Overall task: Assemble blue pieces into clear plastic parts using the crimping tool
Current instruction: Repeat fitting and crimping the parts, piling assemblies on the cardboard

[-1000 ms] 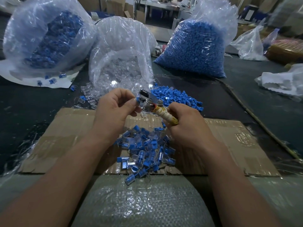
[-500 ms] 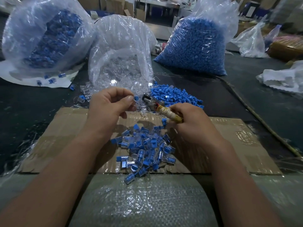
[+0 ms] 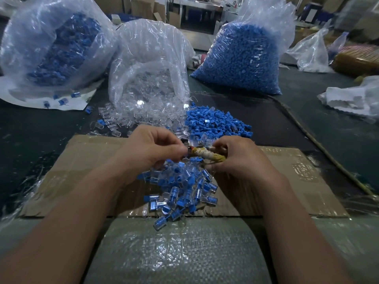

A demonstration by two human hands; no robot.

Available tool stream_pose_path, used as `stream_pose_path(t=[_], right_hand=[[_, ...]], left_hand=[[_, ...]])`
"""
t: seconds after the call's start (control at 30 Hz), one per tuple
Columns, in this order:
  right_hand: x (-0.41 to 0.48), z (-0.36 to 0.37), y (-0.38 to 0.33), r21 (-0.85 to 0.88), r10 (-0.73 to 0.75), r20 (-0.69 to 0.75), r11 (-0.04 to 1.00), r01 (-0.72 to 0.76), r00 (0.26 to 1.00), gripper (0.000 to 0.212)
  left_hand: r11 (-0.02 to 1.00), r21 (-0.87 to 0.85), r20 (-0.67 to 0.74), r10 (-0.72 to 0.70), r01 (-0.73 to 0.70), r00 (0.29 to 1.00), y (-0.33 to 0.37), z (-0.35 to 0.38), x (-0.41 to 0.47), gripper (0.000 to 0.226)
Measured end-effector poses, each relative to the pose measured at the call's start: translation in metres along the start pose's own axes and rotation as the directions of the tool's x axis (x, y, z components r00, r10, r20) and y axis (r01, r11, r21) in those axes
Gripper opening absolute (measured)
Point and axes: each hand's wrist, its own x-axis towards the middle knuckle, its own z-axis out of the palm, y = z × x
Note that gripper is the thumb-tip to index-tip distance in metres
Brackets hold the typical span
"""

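My right hand [image 3: 238,158] grips the crimping tool [image 3: 207,155] by its yellow-wrapped handle, the metal jaws pointing left. My left hand [image 3: 151,148] has its fingers curled at the tool's jaws; the small piece it pinches there is mostly hidden by the fingers. Below both hands a heap of assembled blue-and-clear parts [image 3: 184,187] lies on the cardboard sheet [image 3: 82,160]. Loose blue pieces [image 3: 215,121] are piled just beyond the hands. Loose clear parts [image 3: 131,119] spill from an open bag [image 3: 149,78].
A full bag of blue pieces [image 3: 240,60] stands at the back right, a bag of assembled parts [image 3: 55,48] at the back left. Crumpled white plastic [image 3: 352,99] lies at the right. A bubble-wrapped bundle [image 3: 174,251] sits at the near edge.
Both hands have dropped a little toward the heap and drawn closer together. The tool now lies flatter, its jaws against my left fingers.
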Motion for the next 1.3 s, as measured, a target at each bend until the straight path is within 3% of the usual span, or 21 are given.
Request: stream_pose_path(t=[0.07, 0.13, 0.2, 0.3, 0.43, 0.53, 0.63, 0.8, 0.97, 1.3], right_hand=[[0.001, 0.001, 0.0, 0.008, 0.011, 0.012, 1.0, -0.011, 1.0, 0.054], [0.001, 0.001, 0.001, 0.012, 0.017, 0.026, 1.0, -0.017, 1.0, 0.061], [0.003, 0.001, 0.001, 0.013, 0.019, 0.04, 1.0, -0.019, 0.999, 0.066], [0.004, -0.001, 0.004, 0.032, 0.015, 0.068, 0.999, -0.017, 0.998, 0.073], [0.001, -0.003, 0.008, 0.133, 0.003, 0.06, 0.991, -0.011, 0.998, 0.07], [0.0, -0.004, 0.009, 0.181, 0.001, 0.007, 0.983, -0.002, 1.0, 0.061], [0.002, -0.004, 0.012, 0.187, 0.012, -0.045, 0.982, -0.003, 0.999, 0.054], [0.003, -0.005, 0.014, 0.173, 0.033, -0.09, 0.985, -0.017, 0.995, 0.048], [0.004, -0.006, 0.015, 0.174, 0.057, -0.11, 0.984, -0.037, 0.992, 0.044], [0.008, -0.005, 0.018, 0.177, 0.094, -0.127, 0.982, -0.071, 0.987, 0.042]], left_hand=[[1.0, 0.005, -0.176, 0.008, -0.008, 0.984, -0.005, -0.004, 0.005, 0.007], [0.997, 0.077, -0.375, 0.059, -0.033, 0.925, -0.012, -0.008, 0.011, 0.009], [0.981, 0.189, -0.485, 0.129, -0.04, 0.865, -0.018, -0.01, 0.015, 0.014], [0.927, 0.375, -0.457, 0.215, -0.033, 0.863, -0.023, -0.008, 0.02, 0.022], [0.774, 0.633, -0.317, 0.281, -0.019, 0.906, -0.03, -0.012, 0.029, 0.041], [0.732, 0.681, -0.162, 0.154, -0.003, 0.975, -0.038, -0.014, 0.036, 0.05], [0.686, 0.727, -0.084, 0.037, 0.036, 0.996, -0.042, -0.015, 0.041, 0.046], [0.653, 0.754, -0.258, 0.185, 0.078, 0.948, -0.036, -0.014, 0.04, 0.033], [0.652, 0.747, -0.371, 0.244, 0.132, 0.896, -0.031, -0.014, 0.032, 0.029], [0.732, 0.679, -0.422, 0.332, 0.052, 0.844, -0.03, -0.014, 0.025, 0.027]])
